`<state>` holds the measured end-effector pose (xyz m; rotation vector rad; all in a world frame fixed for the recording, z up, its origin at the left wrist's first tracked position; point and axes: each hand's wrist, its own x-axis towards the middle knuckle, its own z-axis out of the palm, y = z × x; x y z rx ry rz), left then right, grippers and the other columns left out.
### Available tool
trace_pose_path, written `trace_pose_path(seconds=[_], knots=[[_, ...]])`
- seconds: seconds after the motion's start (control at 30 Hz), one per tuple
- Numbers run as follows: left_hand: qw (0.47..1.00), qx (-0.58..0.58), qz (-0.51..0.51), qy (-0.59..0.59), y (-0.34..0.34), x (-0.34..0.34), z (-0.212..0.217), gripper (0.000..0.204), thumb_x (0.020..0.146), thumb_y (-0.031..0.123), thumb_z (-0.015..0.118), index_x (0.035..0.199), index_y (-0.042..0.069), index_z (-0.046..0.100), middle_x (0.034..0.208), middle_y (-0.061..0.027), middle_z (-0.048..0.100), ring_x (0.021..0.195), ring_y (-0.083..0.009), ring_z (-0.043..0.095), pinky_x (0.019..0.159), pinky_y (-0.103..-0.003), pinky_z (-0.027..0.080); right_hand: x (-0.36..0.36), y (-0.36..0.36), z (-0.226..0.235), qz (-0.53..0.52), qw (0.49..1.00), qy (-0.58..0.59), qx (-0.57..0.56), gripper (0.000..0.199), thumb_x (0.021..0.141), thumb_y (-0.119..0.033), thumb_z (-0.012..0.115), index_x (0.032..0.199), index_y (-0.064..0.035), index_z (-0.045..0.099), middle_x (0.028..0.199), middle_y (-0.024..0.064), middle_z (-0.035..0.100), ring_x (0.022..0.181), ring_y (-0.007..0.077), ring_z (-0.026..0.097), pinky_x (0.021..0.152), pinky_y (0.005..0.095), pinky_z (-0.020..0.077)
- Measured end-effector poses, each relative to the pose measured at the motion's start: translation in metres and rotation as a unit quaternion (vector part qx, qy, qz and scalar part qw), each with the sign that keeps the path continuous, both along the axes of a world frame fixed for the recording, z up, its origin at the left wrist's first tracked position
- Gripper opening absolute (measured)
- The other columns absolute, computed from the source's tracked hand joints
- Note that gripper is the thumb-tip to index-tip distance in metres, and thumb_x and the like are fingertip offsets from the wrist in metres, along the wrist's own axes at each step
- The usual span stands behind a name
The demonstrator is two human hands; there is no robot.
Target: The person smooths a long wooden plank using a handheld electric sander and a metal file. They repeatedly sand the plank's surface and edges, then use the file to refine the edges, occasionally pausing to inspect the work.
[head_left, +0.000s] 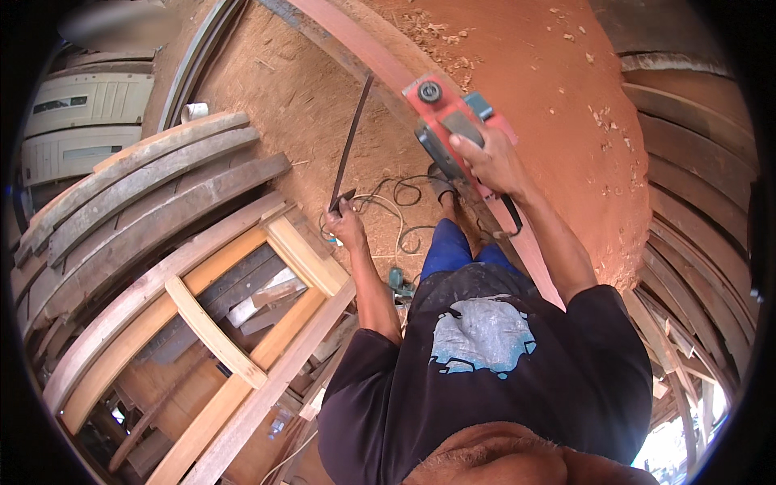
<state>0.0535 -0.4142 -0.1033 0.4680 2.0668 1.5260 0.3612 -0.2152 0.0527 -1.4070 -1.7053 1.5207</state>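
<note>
My right hand (491, 164) is closed round the handle of a red electric planer (436, 117), which appears to sit on a long reddish wooden beam (356, 34). The beam runs from the top edge down past my right side. In my left hand (347, 226) is a dark carpenter's square (353, 133), gripped near its corner. Its long thin blade points away from me, with the far tip close to the beam's left side. A black cable leaves the near end of the planer below my right wrist.
To the left lie stacked planks (162, 190) and a wooden frame (214, 330). A looped cord (400, 206) and a small green tool (398, 281) lie on the ground near my legs. Sawdust (574, 162) covers the ground right of the beam. More boards (687, 162) are stacked at far right.
</note>
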Motion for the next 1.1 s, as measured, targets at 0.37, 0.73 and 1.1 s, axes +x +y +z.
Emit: trace_pose_path(seconds=[0.37, 0.73, 1.1], knots=[[0.994, 0.077, 0.079, -0.018, 0.014, -0.031, 0.016, 0.012, 0.100, 0.000, 0.056, 0.111, -0.003, 0.058, 0.104, -0.0118, 0.067, 0.097, -0.0187, 0.067, 0.087, -0.032, 0.058, -0.174, 0.217, -0.021, 0.028, 0.998, 0.008, 0.052, 0.060, 0.097, -0.062, 0.055, 0.109, -0.0053, 0.072, 0.066, 0.0046, 0.061, 0.063, 0.0144, 0.061, 0.061, 0.0369, 0.0501], [0.981, 0.011, -0.111, 0.158, 0.164, -0.009, 0.026, 0.005, 0.096, 0.004, 0.063, 0.099, 0.000, 0.063, 0.088, -0.0065, 0.068, 0.084, -0.0154, 0.066, 0.076, -0.032, 0.054, -0.017, 0.124, 0.006, -0.122, 0.975, 0.166, -0.089, 0.049, 0.101, -0.052, 0.055, 0.107, -0.0039, 0.064, 0.070, -0.0056, 0.052, 0.056, 0.0035, 0.048, 0.048, 0.0209, 0.0383], [0.938, 0.060, -0.204, 0.275, 0.278, 0.032, -0.017, 0.008, 0.088, -0.002, 0.058, 0.093, 0.000, 0.062, 0.083, -0.0207, 0.066, 0.078, -0.0388, 0.066, 0.073, -0.043, 0.051, 0.138, -0.061, 0.003, -0.343, 0.925, 0.063, -0.151, 0.047, 0.102, -0.049, 0.054, 0.108, -0.0025, 0.060, 0.068, -0.0029, 0.052, 0.054, 0.0060, 0.049, 0.047, 0.0233, 0.0391]])
